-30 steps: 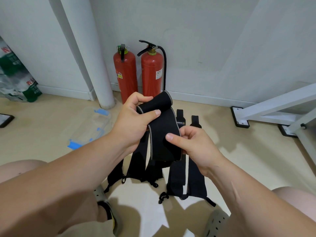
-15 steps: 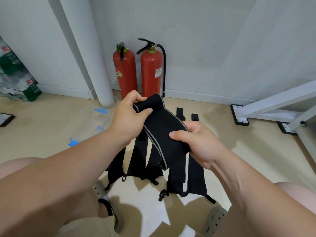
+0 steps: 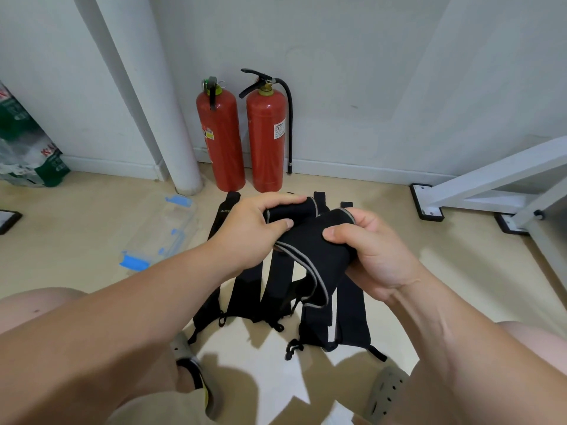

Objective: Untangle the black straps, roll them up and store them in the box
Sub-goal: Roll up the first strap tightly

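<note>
With the fingers of the left hand curled round the rolled end of the black strap and the right hand pinching its loose length above the floor, any loss of tension risks the roll unwinding.

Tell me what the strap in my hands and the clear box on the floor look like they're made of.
Strap: looks like soft woven fabric, possibly elastic. It is matte black with grey edge trim, and it curls and folds limply. Box: probably hard clear plastic, slightly glossy. The floor shows through it, and its clips are blue.
</note>
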